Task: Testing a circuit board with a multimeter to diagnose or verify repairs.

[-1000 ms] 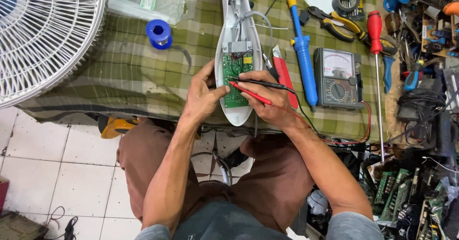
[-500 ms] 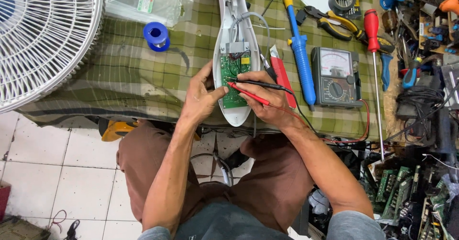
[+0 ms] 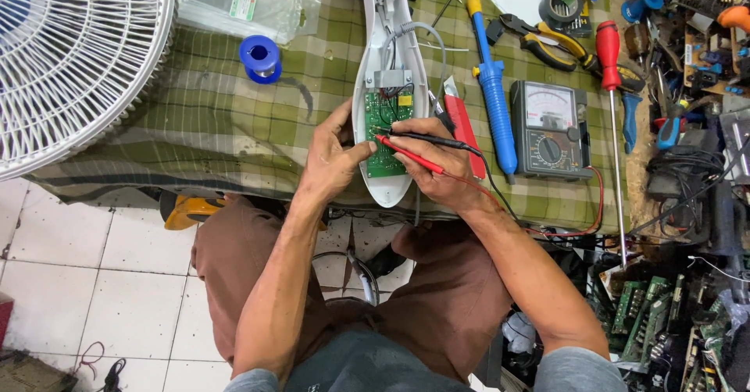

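Housing [image 3: 388,64]: white plastic, smooth, slight gloss. Circuit board [image 3: 382,138]: green, matt. Probes [image 3: 418,148]: red and black plastic, smooth. Tablecloth [image 3: 234,119]: woven checked cloth, green, matt, creased. Fan guard [image 3: 74,56] far left: white coated wire, glossy. Meter [image 3: 551,130]: dark plastic case, clear shiny window. Desoldering pump [image 3: 494,99]: blue plastic, ribbed. Screwdriver [image 3: 613,103] right: glossy red handle, bare metal shaft. Floor [image 3: 94,275]: glazed white tile.

The person wears brown trousers [image 3: 437,298] and a grey-blue short-sleeved shirt [image 3: 367,368], forearms and hands bare.
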